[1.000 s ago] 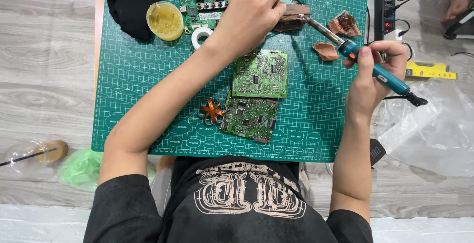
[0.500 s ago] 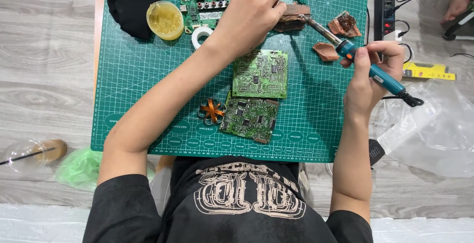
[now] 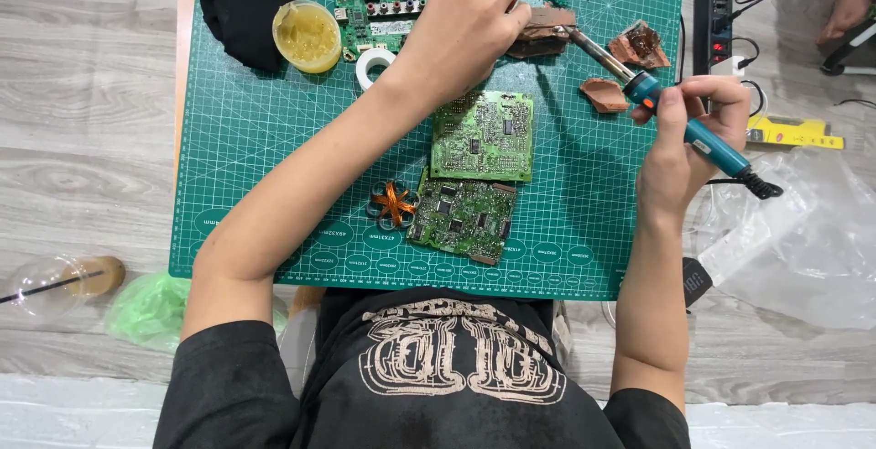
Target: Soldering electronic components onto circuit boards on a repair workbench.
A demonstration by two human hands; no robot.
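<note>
Clear crumpled plastic bag point(image 3: 803, 230) on the floor right of the green mat. Flat yellow packet point(image 3: 792, 131) just above it, partly against the bag. Green plastic bag point(image 3: 146, 308), bunched, at the mat's lower left corner. No screens or signs.

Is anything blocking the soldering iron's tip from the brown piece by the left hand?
Nothing visible does. The right hand holds the soldering iron, and its tip already lies at the brown piece beside the left hand. Whether they actually touch cannot be told.
</note>
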